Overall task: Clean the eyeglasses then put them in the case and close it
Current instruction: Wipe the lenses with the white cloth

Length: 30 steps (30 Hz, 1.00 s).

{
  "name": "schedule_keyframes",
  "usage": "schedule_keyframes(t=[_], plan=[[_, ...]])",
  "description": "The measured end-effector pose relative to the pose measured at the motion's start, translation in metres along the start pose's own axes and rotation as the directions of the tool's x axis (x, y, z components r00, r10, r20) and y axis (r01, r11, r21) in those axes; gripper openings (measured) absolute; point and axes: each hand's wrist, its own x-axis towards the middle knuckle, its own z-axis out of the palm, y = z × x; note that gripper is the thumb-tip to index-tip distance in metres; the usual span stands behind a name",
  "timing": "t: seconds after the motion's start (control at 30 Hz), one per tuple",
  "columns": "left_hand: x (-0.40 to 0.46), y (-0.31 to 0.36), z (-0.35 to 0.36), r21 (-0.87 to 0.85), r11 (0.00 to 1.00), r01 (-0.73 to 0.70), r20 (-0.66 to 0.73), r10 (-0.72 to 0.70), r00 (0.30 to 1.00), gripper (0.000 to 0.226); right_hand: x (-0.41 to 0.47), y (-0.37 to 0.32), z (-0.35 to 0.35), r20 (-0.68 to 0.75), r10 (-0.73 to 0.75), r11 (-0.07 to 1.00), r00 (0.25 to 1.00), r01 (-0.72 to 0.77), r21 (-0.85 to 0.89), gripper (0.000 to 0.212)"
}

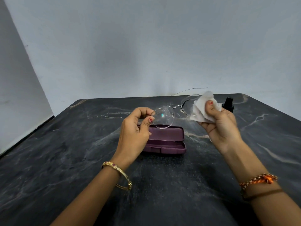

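1. Left hand [136, 128] pinches the eyeglasses [164, 116] by the outer edge of 1 lens between thumb and curled fingers, holding them in the air above the counter [65, 144].
2. Right hand [219, 126] grips a white cloth [201, 108], thumb pressed on top, folded around the other lens.
3. Droplets speckle the near lens; a thin temple arm rises past the cloth toward the wall [146, 46].
4. Directly under the eyeglasses a purple case [166, 139] lies on the dark marbled counter, its lid down.
5. Just behind the right hand stands a black spray bottle [228, 103], partly hidden by the cloth and fingers.
6. A gold bangle [120, 173] circles the left wrist; an orange braided thread [259, 180] and a brown band sit on the right wrist.
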Motion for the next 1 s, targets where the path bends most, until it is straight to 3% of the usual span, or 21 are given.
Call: schedule_keyframes(t=[0.17,0.33,0.73,1.0], plan=[[0.005,-0.002,-0.003,-0.148,0.989,0.024,-0.153,-0.047,0.987,0.026,0.0,0.0,0.001,-0.08,0.032,0.976,0.996,-0.014,0.218,0.009],[0.002,-0.006,0.0,-0.173,0.984,0.043,-0.227,-0.082,0.97,0.024,-0.007,0.015,0.013,-0.039,0.1,0.967,0.994,-0.088,0.24,0.012],[-0.013,-0.005,0.017,-0.093,0.995,0.034,-0.101,-0.043,0.994,0.026,-0.023,0.036,0.032,0.095,0.173,0.906,0.98,-0.196,0.376,0.028],[-0.012,-0.009,0.016,-0.022,0.998,0.05,-0.174,-0.053,0.983,0.029,-0.032,0.041,0.042,0.111,0.224,0.863,0.968,-0.25,0.439,0.032]])
